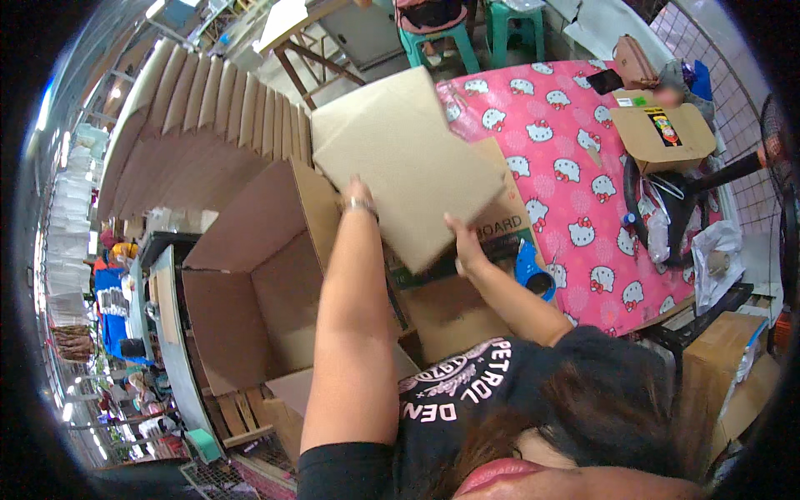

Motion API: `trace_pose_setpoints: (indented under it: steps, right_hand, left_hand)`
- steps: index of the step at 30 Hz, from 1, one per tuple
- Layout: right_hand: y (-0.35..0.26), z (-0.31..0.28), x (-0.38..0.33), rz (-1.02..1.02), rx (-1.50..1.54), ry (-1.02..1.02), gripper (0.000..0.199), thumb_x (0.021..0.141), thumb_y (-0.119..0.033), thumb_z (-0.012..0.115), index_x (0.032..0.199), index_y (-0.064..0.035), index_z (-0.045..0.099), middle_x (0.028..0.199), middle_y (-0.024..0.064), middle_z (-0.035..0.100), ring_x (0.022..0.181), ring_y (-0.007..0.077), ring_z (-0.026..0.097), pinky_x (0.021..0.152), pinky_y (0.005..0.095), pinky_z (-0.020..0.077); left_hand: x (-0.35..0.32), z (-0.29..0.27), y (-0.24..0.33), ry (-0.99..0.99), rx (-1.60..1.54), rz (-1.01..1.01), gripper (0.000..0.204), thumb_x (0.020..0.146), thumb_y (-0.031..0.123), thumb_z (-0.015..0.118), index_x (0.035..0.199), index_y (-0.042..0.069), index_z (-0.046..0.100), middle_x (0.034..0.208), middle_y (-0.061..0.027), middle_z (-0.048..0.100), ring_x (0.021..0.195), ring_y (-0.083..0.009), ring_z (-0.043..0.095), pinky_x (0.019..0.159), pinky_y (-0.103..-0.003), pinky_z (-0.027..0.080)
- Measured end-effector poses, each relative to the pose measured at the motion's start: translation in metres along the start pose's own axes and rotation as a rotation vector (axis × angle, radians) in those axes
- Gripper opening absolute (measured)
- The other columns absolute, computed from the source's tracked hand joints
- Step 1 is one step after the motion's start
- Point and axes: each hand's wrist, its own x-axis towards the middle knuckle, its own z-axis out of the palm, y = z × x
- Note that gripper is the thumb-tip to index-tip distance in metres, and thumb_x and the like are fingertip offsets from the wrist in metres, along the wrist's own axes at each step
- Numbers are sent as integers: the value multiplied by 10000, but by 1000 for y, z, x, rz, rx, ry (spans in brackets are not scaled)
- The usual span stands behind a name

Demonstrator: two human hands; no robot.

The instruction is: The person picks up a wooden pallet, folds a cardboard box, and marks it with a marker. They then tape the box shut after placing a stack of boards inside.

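Note:
Both hands hold a tan cardboard piece (408,158) with angled edges, raised at a tilt in front of me. My left hand (358,196), with a band at its wrist, grips the piece's left edge; some of its fingers are hidden. My right hand (465,246) closes on the lower right edge, thumb on the near face. Below left of the piece stands a large open brown box (225,312), its inside visible. A printed cardboard box (508,204) lies partly behind the piece, beside my right hand.
A long row of folded cardboard pieces (200,96) stands at the far left. The pink cartoon-print table cover (575,192) spreads to the right. On it are a blue tape dispenser (533,271), a phone (605,81) and a bag (635,62). A fan (775,150) stands far right.

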Motion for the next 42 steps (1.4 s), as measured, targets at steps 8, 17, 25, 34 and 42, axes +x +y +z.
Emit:
trace_pose_setpoints:
  steps: [8,17,25,34,42]
  right_hand:
    - [-119,-72,17,293,-1040,-538,636,803,-578,599,877,51,664,874,170,669,859,241,636,735,361,507]
    - [-90,-20,161,311,-606,-463,619,789,-455,663,1210,-13,559,1107,120,623,968,190,609,838,310,470]
    - [-175,-17,105,-380,-615,-398,571,767,-341,696,1196,-12,512,1058,79,598,999,165,557,876,317,438]
    - [-137,-103,113,-466,-624,-479,810,662,-83,744,1353,-51,322,1225,103,515,1158,229,466,937,359,422]
    - [-129,-73,92,-434,-524,-455,508,702,-16,679,1174,-28,490,1015,49,606,943,168,579,800,322,485]
  left_hand:
    - [-26,-24,-115,-269,-171,-16,885,745,755,454,1395,162,362,1426,-135,368,1286,-346,356,1015,-563,289]
    - [-16,-9,-83,-416,-339,-4,822,745,658,556,1354,126,412,1363,-126,440,1233,-338,411,1003,-543,320]
    - [-42,22,-47,-484,-450,473,688,767,464,670,1293,84,439,1213,-45,502,1112,-224,477,970,-402,382]
    - [-74,9,-73,-553,-394,544,514,872,278,563,1313,70,403,1196,-42,485,1102,-181,469,900,-348,423]
    - [-106,18,-59,-570,-382,784,590,813,310,650,1288,67,398,1182,-74,492,1050,-169,474,876,-338,431]
